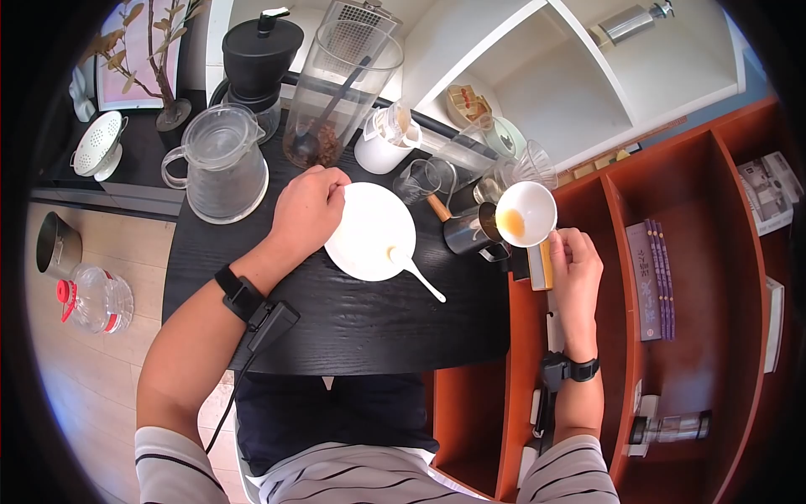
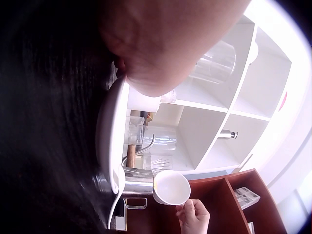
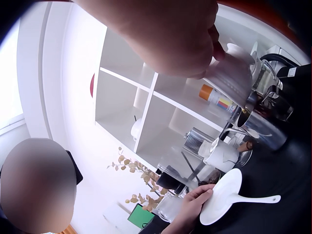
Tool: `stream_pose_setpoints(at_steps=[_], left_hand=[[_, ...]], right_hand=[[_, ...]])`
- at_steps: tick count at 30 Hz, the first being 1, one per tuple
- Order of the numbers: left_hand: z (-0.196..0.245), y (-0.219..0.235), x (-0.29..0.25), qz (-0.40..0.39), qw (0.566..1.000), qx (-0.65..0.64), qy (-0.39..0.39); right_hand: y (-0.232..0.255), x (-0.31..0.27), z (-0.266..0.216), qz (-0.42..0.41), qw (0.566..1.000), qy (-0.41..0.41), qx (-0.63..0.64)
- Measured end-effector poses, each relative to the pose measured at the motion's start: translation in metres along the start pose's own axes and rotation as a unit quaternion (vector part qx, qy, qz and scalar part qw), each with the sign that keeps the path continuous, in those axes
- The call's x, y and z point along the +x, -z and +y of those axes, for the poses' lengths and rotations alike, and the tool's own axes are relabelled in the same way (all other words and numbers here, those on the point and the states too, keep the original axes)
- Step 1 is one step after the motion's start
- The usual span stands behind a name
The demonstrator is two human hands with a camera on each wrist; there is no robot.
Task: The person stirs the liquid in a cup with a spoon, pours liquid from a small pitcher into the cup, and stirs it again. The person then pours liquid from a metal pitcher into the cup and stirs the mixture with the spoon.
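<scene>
My left hand point(image 1: 309, 206) pinches the left rim of a white saucer point(image 1: 363, 220) low over the black table. Across the saucer lies a white spoon point(image 1: 422, 280), its handle sticking out past the near right edge. Over on the right, my right hand point(image 1: 576, 273) holds a white cup point(image 1: 537, 202) by its near side. The cup is tipped toward a steel pitcher point(image 1: 463, 237), its lip right over the pitcher's mouth. Brown liquid point(image 1: 512, 223) pools at the cup's low side. In the right wrist view, my own right hand hides part of the cup point(image 3: 231, 80).
Behind the saucer stand a glass carafe point(image 1: 222, 168), a black coffee grinder point(image 1: 262, 63), a tall glass container point(image 1: 336, 101) and a white canister point(image 1: 386, 143). Red-brown shelves point(image 1: 617, 193) border the table on the right. A clear bottle point(image 1: 99, 298) stands on the left floor.
</scene>
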State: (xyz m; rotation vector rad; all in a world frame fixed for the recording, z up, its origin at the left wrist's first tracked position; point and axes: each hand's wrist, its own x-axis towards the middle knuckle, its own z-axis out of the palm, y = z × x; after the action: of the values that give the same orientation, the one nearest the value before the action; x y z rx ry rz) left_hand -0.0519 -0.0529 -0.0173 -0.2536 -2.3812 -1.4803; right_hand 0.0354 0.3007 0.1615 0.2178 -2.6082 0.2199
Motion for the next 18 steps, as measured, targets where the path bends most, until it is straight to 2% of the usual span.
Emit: stream_pose_setpoints(at_steps=[5,14,18], left_hand=[[0.0007,0.0006,0.0001,0.001,1.0,0.0,-0.005],[0.0016,0.0013,0.0002,-0.005,1.0,-0.001,-0.002],[0.0,-0.0003,0.0006,0.002,1.0,-0.002,-0.003]], right_hand=[[-0.0012,-0.0009,-0.0082,0.022,0.997,0.059,-0.038],[-0.0036,-0.0061,-0.0089,0.019,0.992,0.096,-0.078],[-0.0046,-0.0055,-0.0061,0.031,0.995,0.082,-0.056]])
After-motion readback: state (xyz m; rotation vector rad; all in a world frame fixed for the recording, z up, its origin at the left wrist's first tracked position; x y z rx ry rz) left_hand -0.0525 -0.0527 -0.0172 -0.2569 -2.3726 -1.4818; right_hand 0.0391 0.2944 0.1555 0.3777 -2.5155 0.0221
